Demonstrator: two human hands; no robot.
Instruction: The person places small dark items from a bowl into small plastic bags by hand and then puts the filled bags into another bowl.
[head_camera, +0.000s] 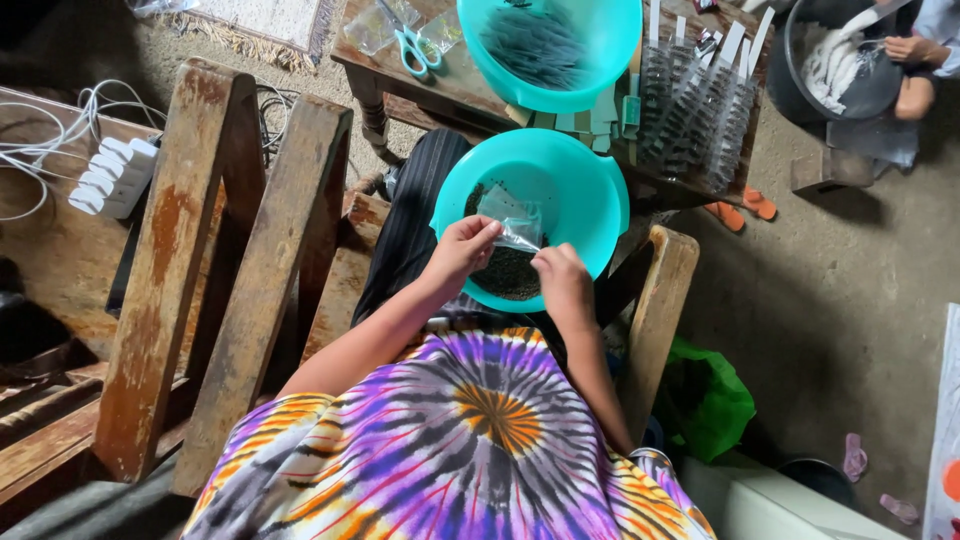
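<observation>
Small clear plastic bag (512, 222), crinkled and see-through, sits pinched between both hands above a round turquoise plastic bowl (590, 190) that rests on the person's lap. At the far left, a white power strip (112, 176) with white cables (40, 140) lies on a worn wooden surface. Next come the thick, weathered wooden slats of a chair (215, 260), slanting beside the seated person, who wears a purple, orange and black tie-dye shirt (470, 440). The left hand (462, 250) is closed on the bag's left edge, fingers curled and thumb pressing the plastic. The right hand (562, 280) grips the bag's lower right corner, fingers bent tight around it. Under the bag, the bowl holds a heap of small dark pieces (508, 275), too fine to make out one by one. Beyond the lap, on a low wooden table (460, 85), lie turquoise-handled scissors (412, 45), and to their right stands a second turquoise bowl (600, 70) with dark thin items inside. Further right, rows of filled clear packets (700, 110) stand upright at the table's end. Orange sandals (742, 208) lie on the floor below them. At the top right, another person's hand (905, 48) rests on the rim of a dark round basin (850, 95). A green bag (705, 400) sits on the floor at lower right.
</observation>
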